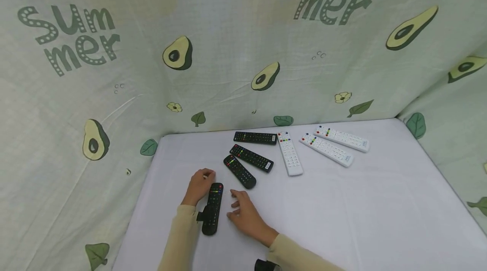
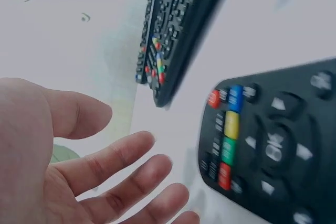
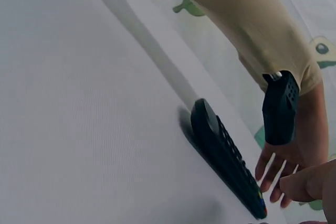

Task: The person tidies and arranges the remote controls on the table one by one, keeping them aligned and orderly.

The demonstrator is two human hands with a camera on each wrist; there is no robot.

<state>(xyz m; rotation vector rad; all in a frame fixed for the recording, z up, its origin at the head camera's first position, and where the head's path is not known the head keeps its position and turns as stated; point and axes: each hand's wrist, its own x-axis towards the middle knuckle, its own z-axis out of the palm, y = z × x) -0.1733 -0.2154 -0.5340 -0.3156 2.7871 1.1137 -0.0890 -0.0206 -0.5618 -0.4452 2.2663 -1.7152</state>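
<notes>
A black remote control (image 1: 214,203) lies lengthwise on the white table between the two hands, its colored buttons at the far end. Just left of its far end is my left hand (image 1: 201,184), which in the left wrist view shows loosely spread fingers (image 2: 121,156) with nothing in them. That view also has the same remote (image 2: 273,140) large at the right. On the other side, my right hand (image 1: 247,216) hovers with bent, relaxed fingers and holds nothing. Its thumb (image 3: 310,184) appears at the lower right of the right wrist view. Another black remote (image 1: 239,171) lies slanted beyond the right fingertips.
Two more black remotes (image 1: 252,158) (image 1: 255,138) lie farther back. Three white remotes (image 1: 290,154) (image 1: 327,149) (image 1: 342,138) are to their right. A printed cloth (image 1: 220,42) hangs behind the table. Each sleeve has a small black camera (image 1: 266,265) near the wrist.
</notes>
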